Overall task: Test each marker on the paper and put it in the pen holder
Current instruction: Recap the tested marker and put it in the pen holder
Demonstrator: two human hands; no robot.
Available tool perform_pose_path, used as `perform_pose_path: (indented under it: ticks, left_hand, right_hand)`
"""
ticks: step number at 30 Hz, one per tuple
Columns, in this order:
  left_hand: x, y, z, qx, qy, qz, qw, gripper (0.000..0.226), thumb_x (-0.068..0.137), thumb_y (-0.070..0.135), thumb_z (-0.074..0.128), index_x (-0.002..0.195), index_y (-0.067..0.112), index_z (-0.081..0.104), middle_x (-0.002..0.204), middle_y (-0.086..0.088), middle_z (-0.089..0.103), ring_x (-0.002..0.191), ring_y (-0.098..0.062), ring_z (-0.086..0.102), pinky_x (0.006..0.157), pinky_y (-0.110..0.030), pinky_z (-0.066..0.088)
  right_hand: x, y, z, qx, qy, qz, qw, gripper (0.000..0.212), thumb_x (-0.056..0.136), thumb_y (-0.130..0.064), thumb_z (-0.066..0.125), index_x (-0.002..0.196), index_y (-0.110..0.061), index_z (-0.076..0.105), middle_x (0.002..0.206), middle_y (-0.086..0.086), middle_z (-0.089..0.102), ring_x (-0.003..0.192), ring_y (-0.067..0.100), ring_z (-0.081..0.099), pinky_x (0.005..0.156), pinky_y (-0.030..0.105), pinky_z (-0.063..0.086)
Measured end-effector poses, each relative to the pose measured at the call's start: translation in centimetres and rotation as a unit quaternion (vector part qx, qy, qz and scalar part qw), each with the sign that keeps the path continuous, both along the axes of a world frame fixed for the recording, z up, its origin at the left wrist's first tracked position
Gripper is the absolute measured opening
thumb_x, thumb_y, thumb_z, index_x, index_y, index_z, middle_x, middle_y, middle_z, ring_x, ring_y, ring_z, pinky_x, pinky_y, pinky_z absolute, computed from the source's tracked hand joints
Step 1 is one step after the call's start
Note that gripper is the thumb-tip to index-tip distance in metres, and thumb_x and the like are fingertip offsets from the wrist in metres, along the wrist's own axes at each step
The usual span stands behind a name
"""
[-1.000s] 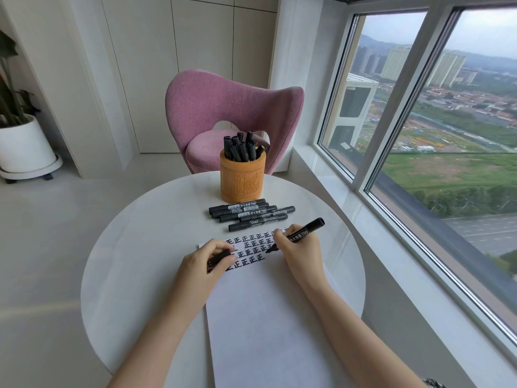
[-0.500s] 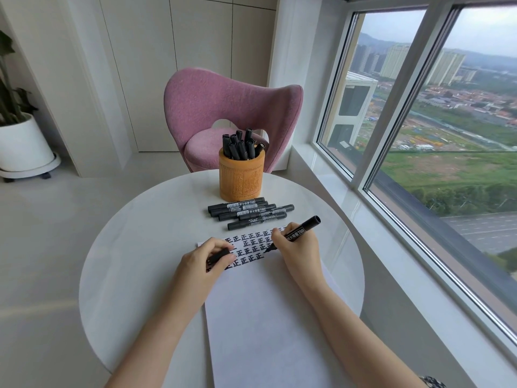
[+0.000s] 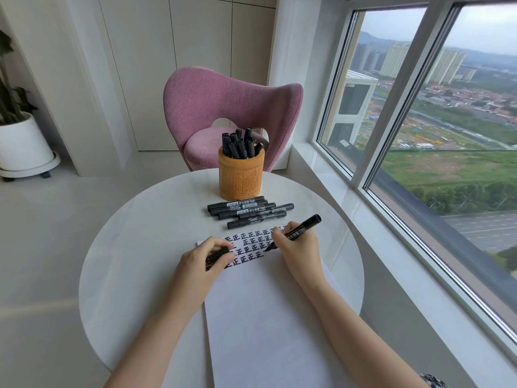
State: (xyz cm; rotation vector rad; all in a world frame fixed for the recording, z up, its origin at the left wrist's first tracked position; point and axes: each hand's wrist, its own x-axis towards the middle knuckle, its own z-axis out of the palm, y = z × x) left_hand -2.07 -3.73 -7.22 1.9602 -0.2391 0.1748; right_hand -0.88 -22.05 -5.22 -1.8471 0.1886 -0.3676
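1. Two bare forearms reached from the near edge of the round white table [image 3: 134, 261] across a sheet of paper [image 3: 265, 317], whose near part was blank.

2. Her or his left hand [image 3: 201, 261] rested on the paper's far left corner, fingers curled and pinching a short black cap [image 3: 218, 254] against the sheet.

3. On the other side, the right hand [image 3: 300, 253] gripped an uncapped black marker [image 3: 299, 232] in a writing hold. The tip touched the paper and the barrel slanted up and away toward the window.

4. Rows of bold black test characters [image 3: 251, 245] filled the far end of the sheet, between the two hands.

5. Just beyond the paper, loose markers [image 3: 249, 211] lay side by side on the table, black and roughly parallel, between the sheet and the holder.

6. Behind them stood the pen holder [image 3: 241, 180], a carved ochre cylinder set upright near the table's far edge. A bunch of stored markers [image 3: 239, 144] stuck out of its top.

7. Past the table sat a pink upholstered chair [image 3: 223, 107] facing the viewer.

8. To the far left stood a white planter [image 3: 22, 144] on a wheeled base, holding a green plant.

9. Along the right wall, a large window [image 3: 447, 135] looked out on towers, fields and a road.
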Motion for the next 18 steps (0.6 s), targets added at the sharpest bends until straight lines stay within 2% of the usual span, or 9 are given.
perform_pose_path:
  ticks: [3, 7, 13, 18]
  left_hand:
    - [-0.04, -0.05, 0.02, -0.004, 0.002, 0.0, 1.0, 0.009, 0.084, 0.011, 0.067, 0.088, 0.019, 0.065, 0.083, 0.019, 0.069, 0.075, 0.003, 0.066, 0.07, -0.005, 0.044]
    - [-0.06, -0.03, 0.08, -0.006, 0.003, 0.002, 1.0, 0.009, 0.083, 0.011, 0.067, 0.088, 0.018, 0.065, 0.079, 0.015, 0.07, 0.075, 0.002, 0.066, 0.071, -0.006, 0.045]
    - [-0.12, -0.04, 0.15, -0.006, 0.002, -0.002, 1.0, 0.009, 0.084, 0.01, 0.067, 0.088, 0.017, 0.065, 0.083, 0.019, 0.068, 0.076, 0.002, 0.066, 0.071, -0.005, 0.045]
    - [-0.13, 0.01, 0.12, -0.01, 0.003, -0.004, 1.0, 0.01, 0.084, 0.01, 0.067, 0.088, 0.019, 0.065, 0.082, 0.018, 0.069, 0.076, 0.002, 0.066, 0.071, -0.004, 0.044]
  right_hand:
    - [-0.03, -0.05, 0.01, -0.004, 0.003, 0.002, 1.0, 0.028, 0.083, -0.007, 0.059, 0.063, -0.006, 0.04, 0.054, 0.001, 0.031, 0.048, 0.008, 0.023, 0.045, 0.018, 0.021]
    - [-0.1, -0.15, 0.08, -0.006, 0.009, 0.005, 1.0, 0.027, 0.082, -0.004, 0.06, 0.063, -0.006, 0.041, 0.046, -0.008, 0.03, 0.042, 0.006, 0.027, 0.042, 0.014, 0.023]
    - [-0.02, -0.22, 0.09, 0.007, 0.011, -0.002, 1.0, 0.025, 0.081, -0.005, 0.06, 0.064, -0.006, 0.042, 0.052, -0.002, 0.032, 0.045, 0.006, 0.026, 0.044, 0.016, 0.022]
    - [-0.09, -0.09, 0.07, -0.003, 0.006, -0.001, 1.0, 0.029, 0.083, -0.007, 0.058, 0.064, 0.005, 0.039, 0.062, 0.009, 0.031, 0.055, 0.012, 0.024, 0.046, 0.021, 0.02]
